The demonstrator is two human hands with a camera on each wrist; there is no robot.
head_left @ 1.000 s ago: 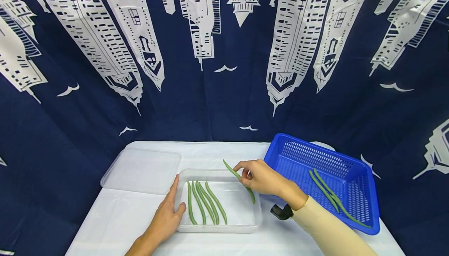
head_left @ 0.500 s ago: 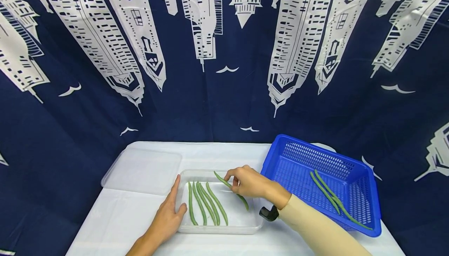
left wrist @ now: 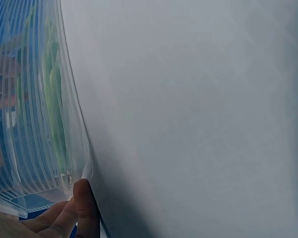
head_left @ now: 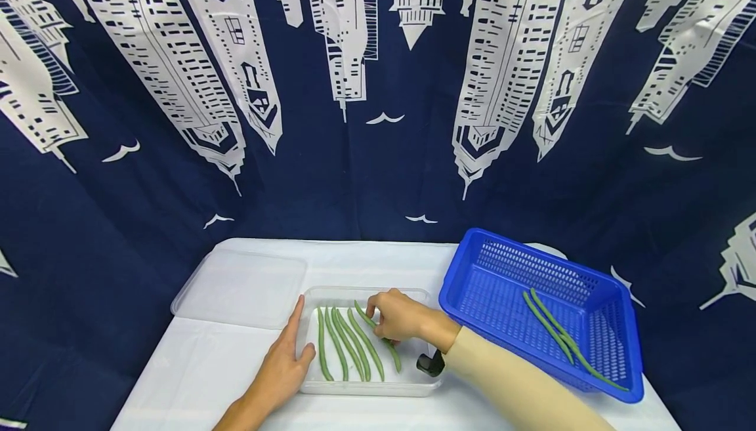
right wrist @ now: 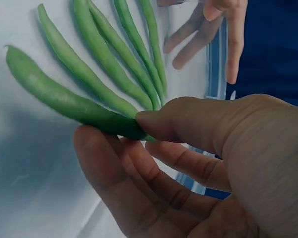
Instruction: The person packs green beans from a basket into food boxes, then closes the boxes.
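Pinching a green bean (right wrist: 59, 101) between thumb and fingers, the right hand (head_left: 401, 316) is at the lower centre of the head view, above the right part of a clear plastic container (head_left: 372, 388). The held bean slants from upper left to lower right; whether it touches the container's floor cannot be told. Just beside it, five beans (head_left: 321, 346) lie side by side in the container's left half. The left hand (head_left: 280, 367) rests against the container's left side, index finger straight and thumb spread apart from it; the left wrist view shows fingers against the clear wall at the lower left.

At the lower right of the head view sits a blue basket (head_left: 636, 359) with perforated walls, where two more beans (head_left: 579, 351) lie close together. A flat translucent lid (head_left: 248, 290) lies at the lower left, on the white tablecloth (head_left: 177, 372). A cream sleeve (head_left: 508, 378) covers the right forearm, and a black device (head_left: 431, 364) sits at that wrist. Navy fabric (head_left: 354, 182) with white upside-down buildings fills the upper frame.
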